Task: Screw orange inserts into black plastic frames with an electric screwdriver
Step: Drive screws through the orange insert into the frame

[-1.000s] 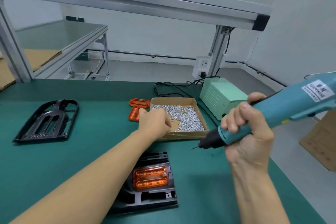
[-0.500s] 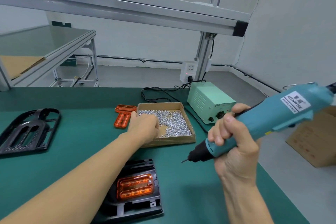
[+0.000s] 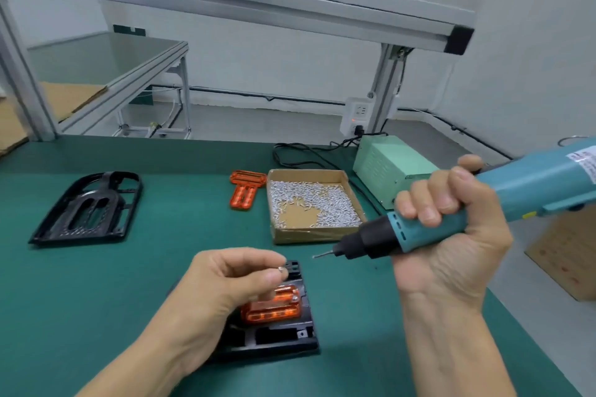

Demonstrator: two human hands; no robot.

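Green mat (image 3: 129, 284) under an aluminium frame (image 3: 225, 0), grey walls behind. Left hand (image 3: 225, 280) pinches a small screw (image 3: 281, 268) above the black frame (image 3: 274, 337) holding an orange insert (image 3: 274, 311). Right hand (image 3: 451, 245) grips the electric screwdriver (image 3: 483, 203), tip off the mat beside the screw box (image 3: 309, 235).

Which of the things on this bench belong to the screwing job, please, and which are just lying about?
In the job:
left hand, pinching a screw
right hand, gripping the electric screwdriver
black frame with orange insert
box of screws

Lying about:
spare black frame
loose orange insert
green power box
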